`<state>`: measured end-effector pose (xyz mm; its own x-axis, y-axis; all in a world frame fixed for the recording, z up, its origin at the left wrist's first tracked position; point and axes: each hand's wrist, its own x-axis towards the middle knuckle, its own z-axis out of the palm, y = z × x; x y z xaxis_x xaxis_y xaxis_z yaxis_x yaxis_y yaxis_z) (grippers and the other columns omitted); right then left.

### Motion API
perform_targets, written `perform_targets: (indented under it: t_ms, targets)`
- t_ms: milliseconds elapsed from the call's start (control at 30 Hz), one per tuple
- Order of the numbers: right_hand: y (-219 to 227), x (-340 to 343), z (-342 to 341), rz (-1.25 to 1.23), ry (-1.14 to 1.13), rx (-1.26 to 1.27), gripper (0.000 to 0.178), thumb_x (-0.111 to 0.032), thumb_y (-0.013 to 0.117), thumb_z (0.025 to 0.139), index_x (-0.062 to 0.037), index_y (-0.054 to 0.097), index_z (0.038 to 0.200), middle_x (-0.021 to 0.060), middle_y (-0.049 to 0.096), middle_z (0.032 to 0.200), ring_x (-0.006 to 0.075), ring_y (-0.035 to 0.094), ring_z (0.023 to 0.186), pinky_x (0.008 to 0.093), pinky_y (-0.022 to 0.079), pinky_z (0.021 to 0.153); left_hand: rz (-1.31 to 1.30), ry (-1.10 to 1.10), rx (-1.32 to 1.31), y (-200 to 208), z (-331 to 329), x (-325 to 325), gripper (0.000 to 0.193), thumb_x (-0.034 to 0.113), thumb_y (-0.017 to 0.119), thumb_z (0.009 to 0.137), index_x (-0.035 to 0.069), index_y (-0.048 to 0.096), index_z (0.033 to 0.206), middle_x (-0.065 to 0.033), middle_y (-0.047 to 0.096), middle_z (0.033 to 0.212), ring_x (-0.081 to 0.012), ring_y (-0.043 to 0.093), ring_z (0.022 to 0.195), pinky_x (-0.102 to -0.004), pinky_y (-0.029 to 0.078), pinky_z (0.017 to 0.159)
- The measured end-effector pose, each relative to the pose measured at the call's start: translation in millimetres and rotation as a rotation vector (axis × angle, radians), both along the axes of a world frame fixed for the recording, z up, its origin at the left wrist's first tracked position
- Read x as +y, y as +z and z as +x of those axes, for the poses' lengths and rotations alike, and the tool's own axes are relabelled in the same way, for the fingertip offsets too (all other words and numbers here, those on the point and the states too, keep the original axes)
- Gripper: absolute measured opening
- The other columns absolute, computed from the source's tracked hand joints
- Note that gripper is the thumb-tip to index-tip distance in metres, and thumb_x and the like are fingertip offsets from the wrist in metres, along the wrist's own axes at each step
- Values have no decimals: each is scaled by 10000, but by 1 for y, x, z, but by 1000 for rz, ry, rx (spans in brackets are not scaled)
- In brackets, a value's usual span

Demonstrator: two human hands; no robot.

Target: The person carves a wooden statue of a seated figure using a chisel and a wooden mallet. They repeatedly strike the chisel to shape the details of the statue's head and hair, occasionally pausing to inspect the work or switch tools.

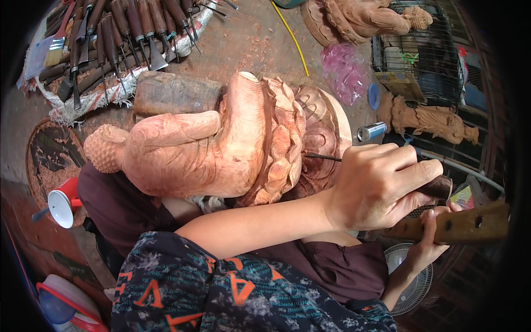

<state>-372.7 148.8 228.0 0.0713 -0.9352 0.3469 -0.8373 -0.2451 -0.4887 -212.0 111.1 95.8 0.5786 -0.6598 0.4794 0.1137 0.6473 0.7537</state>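
Note:
A carved wooden seated figure [182, 160] lies on its side across my lap, its curled head to the left. Its petalled base [282, 149] points right, toward my hands. My left hand [381, 185] is closed around the dark wooden handle of a chisel [323, 157]; the thin blade reaches left to the carved base. The butt of the handle sticks out past my fingers. Lower right, my right hand [432, 224] is closed on a wooden mallet [473, 224], a thick bar with dark round marks, close to the handle's butt. My left forearm crosses in front of the figure.
Many chisels [138, 27] lie on a white sack at the upper left, beside a brush [55, 50]. A log [177, 94] lies behind the figure. Other carvings [431, 119], a pink plastic bag [344, 72], a can [371, 131], a red cup [63, 202] and a fan [412, 282] surround me.

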Motion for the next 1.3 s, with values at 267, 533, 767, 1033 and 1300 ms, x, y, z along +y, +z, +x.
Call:
perform_targets:
  t_ms: [267, 533, 767, 1033, 1300]
  targets:
    - [-1, -3, -4, 61, 12, 35, 348, 92, 610, 837, 20, 529, 1168, 42, 565, 920, 104, 534, 840, 232, 428, 783, 12, -22, 48, -7, 6, -5, 358, 224, 753, 725, 107, 661, 1051, -38, 605, 721, -209, 596, 563, -329, 463, 484]
    - [-8, -1, -24, 160, 120, 180, 439, -17, 638, 805, 56, 512, 1219, 94, 572, 1142, 139, 555, 963, 278, 432, 869, -134, 234, -205, 1, -5, 10, 307, 296, 673, 799, 140, 668, 1064, 28, 443, 652, -134, 451, 497, -260, 370, 427]
    - [-2, 0, -7, 74, 63, 206, 451, -12, 633, 827, 27, 472, 1246, 73, 564, 1015, 155, 541, 937, 283, 421, 880, -33, 62, -90, 1, -6, 1, 387, 408, 645, 827, 123, 662, 1089, -8, 486, 687, -173, 528, 568, -307, 416, 468]
    - [-3, -8, 2, 23, 71, 117, 465, -20, 601, 862, 33, 409, 1282, 46, 509, 859, 103, 493, 763, 233, 402, 721, 9, 14, -88, -1, 0, -2, 350, 422, 657, 822, 135, 661, 1023, -29, 511, 690, -208, 557, 581, -322, 434, 482]
    - [-9, -14, -5, 116, 14, 235, 410, 45, 618, 835, 24, 492, 1224, 28, 532, 873, 86, 504, 778, 230, 417, 747, 45, -14, -35, -11, 2, -15, 334, 357, 711, 795, 105, 650, 1005, -58, 585, 717, -248, 595, 603, -336, 452, 503]
